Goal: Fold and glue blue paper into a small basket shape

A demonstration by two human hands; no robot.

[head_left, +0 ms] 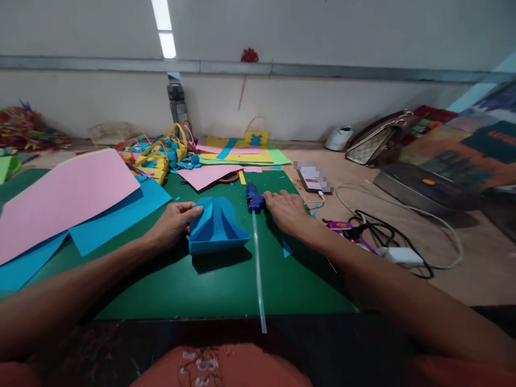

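Note:
My left hand (175, 221) is closed on the left edge of a blue folded paper box (217, 234), thumb on top and fingers behind. The box is held tilted just over the green cutting mat (161, 301), with its folded sides standing up. At the handle of a blue hot glue gun (255, 198) my right hand (285, 209) is closed, knuckles up; the handle is mostly hidden under the fingers. From the gun's rear a long clear glue stick (259, 274) runs toward me, past the mat's front edge.
Pink paper (72, 199) and blue sheets (121, 215) cover the left. Red-handled scissors (229, 177) lie partly under paper. Small yellow and blue paper baskets (157, 161) stand behind. On the right are a phone (312, 177), a purple power strip (346, 231), cables and a white adapter (403, 256).

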